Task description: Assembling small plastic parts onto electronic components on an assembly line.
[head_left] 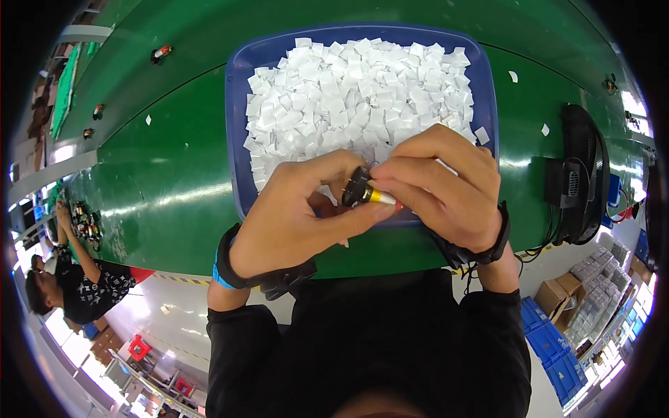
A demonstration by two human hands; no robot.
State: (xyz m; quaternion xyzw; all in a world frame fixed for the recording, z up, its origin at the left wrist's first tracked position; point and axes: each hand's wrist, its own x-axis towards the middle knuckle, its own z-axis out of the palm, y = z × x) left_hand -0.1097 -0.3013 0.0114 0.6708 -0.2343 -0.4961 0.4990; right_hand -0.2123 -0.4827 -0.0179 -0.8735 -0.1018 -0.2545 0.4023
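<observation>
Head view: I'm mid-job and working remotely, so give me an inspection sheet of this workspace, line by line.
Surface: glossy green tabletop, with scattered white scraps.
Work items: rectangular blue plastic bin heaped with small white square pieces; small black, yellow and red component, in hand above the bin's near side.
Clutter: small dark-and-red parts, left; large curved black object, right.
Grips: left hand holds the component; right hand has fingertips together at it, exact contact unclear.
Cables: thin black cables, near the tabletop's right edge.
Surroundings: another person, left; blue plastic crates and brown cardboard box, lower right.
</observation>
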